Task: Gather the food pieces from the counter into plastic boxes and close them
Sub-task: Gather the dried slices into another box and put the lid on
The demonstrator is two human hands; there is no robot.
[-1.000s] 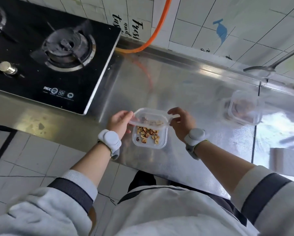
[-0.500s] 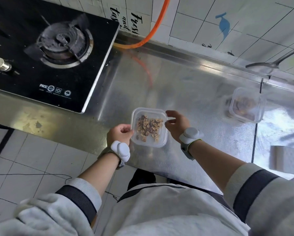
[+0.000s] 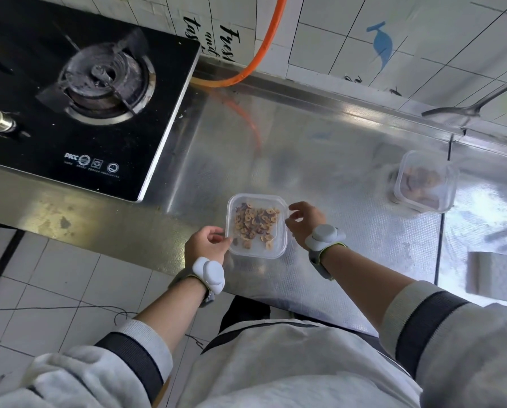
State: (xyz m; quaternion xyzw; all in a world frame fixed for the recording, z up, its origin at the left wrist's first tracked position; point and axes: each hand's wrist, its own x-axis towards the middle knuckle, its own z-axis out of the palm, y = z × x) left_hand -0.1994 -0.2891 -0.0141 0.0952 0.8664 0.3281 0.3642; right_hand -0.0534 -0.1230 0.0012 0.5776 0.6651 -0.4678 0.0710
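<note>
A clear square plastic box (image 3: 256,226) with its lid lying flat on it sits on the steel counter (image 3: 319,160) near the front edge. Brown and tan dried food slices (image 3: 253,222) show through the lid. My left hand (image 3: 206,244) pinches the box's near left corner. My right hand (image 3: 305,220) has its curled fingers on the box's right rim. A second clear plastic box (image 3: 424,182) with brownish food inside and its lid on stands further right on the counter, apart from both hands.
A black gas stove (image 3: 69,92) fills the left of the counter. An orange hose (image 3: 264,45) runs down the tiled wall behind. A metal ladle (image 3: 458,111) lies at the back right. A grey sponge (image 3: 493,276) rests at the right front.
The lid, held tilted above the box a second ago, now lies flat on it. Both hands have dropped to the box's sides.
</note>
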